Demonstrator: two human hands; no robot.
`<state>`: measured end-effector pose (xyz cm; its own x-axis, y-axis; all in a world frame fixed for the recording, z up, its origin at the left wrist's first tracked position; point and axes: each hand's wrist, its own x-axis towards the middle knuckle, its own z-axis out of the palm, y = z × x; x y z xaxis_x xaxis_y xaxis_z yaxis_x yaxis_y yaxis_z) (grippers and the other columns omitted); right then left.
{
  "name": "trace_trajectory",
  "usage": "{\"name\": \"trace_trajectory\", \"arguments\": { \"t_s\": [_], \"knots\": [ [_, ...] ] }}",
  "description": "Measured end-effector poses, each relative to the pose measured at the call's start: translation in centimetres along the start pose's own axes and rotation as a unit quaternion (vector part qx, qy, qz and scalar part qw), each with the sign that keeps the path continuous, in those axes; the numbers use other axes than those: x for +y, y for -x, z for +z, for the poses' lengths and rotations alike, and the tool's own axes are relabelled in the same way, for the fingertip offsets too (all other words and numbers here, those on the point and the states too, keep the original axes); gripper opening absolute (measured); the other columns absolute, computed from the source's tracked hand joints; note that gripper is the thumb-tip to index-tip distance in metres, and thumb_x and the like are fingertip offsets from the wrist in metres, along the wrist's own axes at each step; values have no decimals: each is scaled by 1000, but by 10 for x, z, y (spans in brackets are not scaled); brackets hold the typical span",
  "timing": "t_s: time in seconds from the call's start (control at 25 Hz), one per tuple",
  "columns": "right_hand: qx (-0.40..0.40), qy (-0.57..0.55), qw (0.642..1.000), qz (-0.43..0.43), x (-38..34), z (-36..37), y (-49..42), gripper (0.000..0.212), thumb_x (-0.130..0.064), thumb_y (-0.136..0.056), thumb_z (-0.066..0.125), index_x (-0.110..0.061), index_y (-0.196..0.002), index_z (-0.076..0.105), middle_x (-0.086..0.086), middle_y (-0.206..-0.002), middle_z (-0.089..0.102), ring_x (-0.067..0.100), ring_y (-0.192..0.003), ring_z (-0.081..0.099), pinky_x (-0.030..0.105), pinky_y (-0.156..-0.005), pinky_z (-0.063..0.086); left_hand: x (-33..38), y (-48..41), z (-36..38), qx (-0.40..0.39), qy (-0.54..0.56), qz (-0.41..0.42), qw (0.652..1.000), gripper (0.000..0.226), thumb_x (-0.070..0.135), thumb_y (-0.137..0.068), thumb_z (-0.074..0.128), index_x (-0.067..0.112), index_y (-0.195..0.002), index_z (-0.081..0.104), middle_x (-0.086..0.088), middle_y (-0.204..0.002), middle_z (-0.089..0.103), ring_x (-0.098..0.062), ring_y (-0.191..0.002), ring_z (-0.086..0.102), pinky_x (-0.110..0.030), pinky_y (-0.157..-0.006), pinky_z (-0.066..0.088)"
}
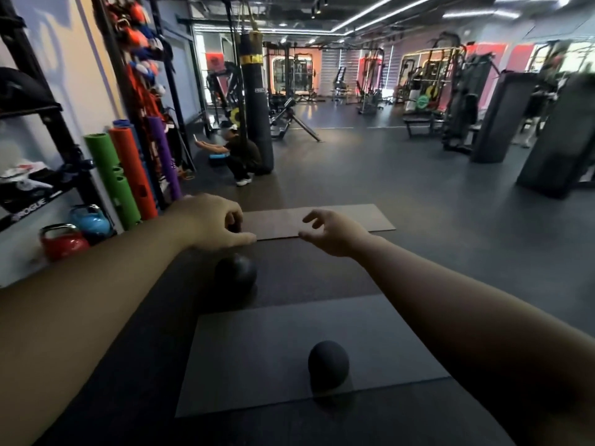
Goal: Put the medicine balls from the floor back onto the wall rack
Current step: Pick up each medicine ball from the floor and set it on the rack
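The dark gym floor (354, 175) fills most of the view, its far machines blurred and hard to tell apart. At the left edge the wall rack (42, 130) is cut off by the frame; only black uprights and shelves show, one carrying a dark rounded shape too dim to identify. The near grey mat (257, 355) serves as the landmark. A second mat (338, 220) lies beyond it, partly covered by both hands. Two bare forearms reach out over the near mat. The left hand (214, 222) hangs above the mat's far left corner, fingers curled loosely with thumb forward, holding nothing. The right hand (335, 231) hovers beyond the mat's far edge, fingers spread and bent, empty. One medicine ball (235, 274), black and matte, sits on the bare floor just past the mat's far left corner, below the left hand; its base melts into shadow. A smaller medicine ball (328, 365), black with a faintly textured skin, rests on the mat near its front edge.
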<state>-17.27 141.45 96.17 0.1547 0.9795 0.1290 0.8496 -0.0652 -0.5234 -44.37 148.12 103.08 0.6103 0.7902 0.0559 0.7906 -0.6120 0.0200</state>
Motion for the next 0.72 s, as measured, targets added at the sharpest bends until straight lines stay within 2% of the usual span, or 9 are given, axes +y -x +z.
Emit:
{"name": "trace_trajectory", "arguments": {
  "t_s": [0.12, 0.36, 0.52, 0.72],
  "knots": [
    [8, 14, 999, 29, 13, -6, -29, 50, -57, -91, 69, -27, -130, 64, 4, -124, 69, 24, -108, 66, 41, -96, 54, -7, -48, -3, -13, -12, 19, 1000, 65, 85, -82, 59, 39, -127, 65, 13, -117, 66, -15, -106, 60, -35, -83, 37],
    [25, 16, 996, 84, 52, -6, -53, 47, -55, -92, 68, -27, -129, 64, 2, -123, 70, 23, -111, 67, 39, -95, 52, 1, -137, 21, -48, 6, 74, 996, 70, 86, -81, 58, 37, -131, 64, 13, -123, 69, -14, -110, 62, -38, -92, 47],
    [9, 48, 991, 123, 111, -10, -59, 47, -54, -92, 67, -26, -129, 64, 1, -124, 70, 23, -114, 65, 41, -96, 53, 31, -184, 68, -82, 20, 109, 990, 71, 86, -81, 59, 35, -130, 65, 11, -127, 69, -16, -113, 65, -39, -98, 52],
    [-20, 32, 989, 142, 207, -5, -90, 49, -56, -94, 65, -25, -133, 61, 2, -125, 69, 22, -111, 65, 39, -92, 53, 66, -250, 126, -127, 26, 94, 987, 76, 86, -82, 56, 36, -139, 59, 11, -132, 67, -16, -119, 64, -38, -94, 51]
  ]
}}
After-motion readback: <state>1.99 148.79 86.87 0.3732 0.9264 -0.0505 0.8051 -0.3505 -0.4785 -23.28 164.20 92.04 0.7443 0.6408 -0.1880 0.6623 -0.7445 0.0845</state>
